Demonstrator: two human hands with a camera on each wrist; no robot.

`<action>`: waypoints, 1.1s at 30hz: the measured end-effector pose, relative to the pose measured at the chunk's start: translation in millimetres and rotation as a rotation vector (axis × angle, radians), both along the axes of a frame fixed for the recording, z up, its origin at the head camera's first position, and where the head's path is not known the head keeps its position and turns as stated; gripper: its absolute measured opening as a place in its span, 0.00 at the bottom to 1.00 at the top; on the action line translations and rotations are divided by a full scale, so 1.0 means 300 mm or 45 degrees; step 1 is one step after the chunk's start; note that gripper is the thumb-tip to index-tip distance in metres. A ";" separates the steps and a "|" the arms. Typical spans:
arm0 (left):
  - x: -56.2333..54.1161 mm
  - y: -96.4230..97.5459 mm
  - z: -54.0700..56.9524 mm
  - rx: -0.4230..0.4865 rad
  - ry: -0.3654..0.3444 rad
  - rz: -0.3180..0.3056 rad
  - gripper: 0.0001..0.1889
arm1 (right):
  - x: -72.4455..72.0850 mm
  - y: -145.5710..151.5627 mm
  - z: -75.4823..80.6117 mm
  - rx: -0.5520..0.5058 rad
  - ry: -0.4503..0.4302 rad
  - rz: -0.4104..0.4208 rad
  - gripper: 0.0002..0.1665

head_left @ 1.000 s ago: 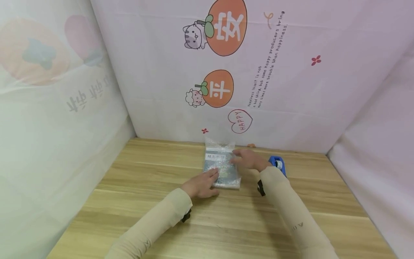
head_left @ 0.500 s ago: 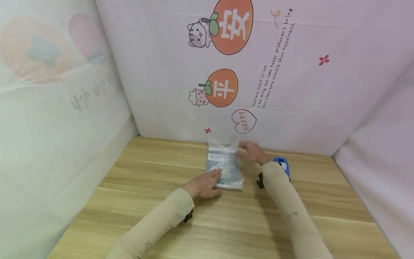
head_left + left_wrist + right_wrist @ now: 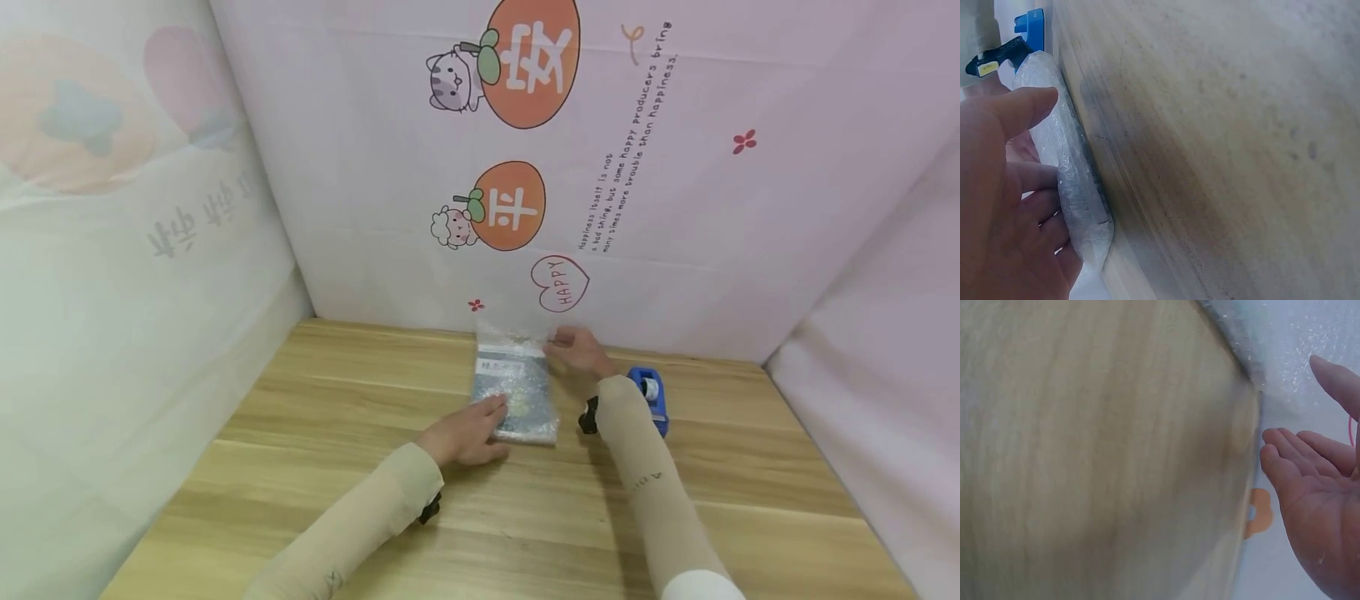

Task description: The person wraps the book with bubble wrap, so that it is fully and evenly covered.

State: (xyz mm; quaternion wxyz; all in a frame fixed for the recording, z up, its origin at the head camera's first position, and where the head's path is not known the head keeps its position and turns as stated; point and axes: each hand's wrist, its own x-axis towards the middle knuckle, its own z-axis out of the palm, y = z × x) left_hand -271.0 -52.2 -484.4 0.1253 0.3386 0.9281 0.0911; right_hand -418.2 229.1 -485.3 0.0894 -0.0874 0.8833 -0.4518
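A flat book-like item (image 3: 528, 390) with a blue-grey cover and a white lettered band lies in bubble wrap (image 3: 510, 340) at the back of the table. The clear wrap extends past its far end, toward the wall. My left hand (image 3: 465, 433) rests on its near left part, fingers straight; in the left wrist view the fingers lie along the wrapped edge, thumb apart. Beside the far right corner is my right hand (image 3: 581, 352). The right wrist view shows that hand (image 3: 1322, 500) with thumb and fingers apart, nothing between them, near the wrap (image 3: 1285, 344).
A blue tape dispenser (image 3: 658, 410) stands right of the package, partly behind the right sleeve. The wooden table (image 3: 337, 400) meets a printed white cloth wall (image 3: 390, 275) just behind the package. Cloth walls also rise on the left and right.
My right hand has slid off the package's right side, toward its far right corner. The left hand stays on the package. The head view has shifted slightly.
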 end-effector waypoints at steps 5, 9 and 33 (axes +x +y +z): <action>-0.002 0.000 -0.001 0.007 0.006 -0.002 0.42 | -0.012 -0.003 -0.022 -0.082 -0.033 -0.037 0.44; 0.000 0.000 0.002 0.023 0.001 -0.006 0.41 | -0.022 -0.012 -0.038 -0.071 -0.009 -0.076 0.41; -0.003 0.000 -0.002 0.026 -0.001 0.009 0.39 | -0.076 -0.084 0.023 0.064 0.304 -0.046 0.29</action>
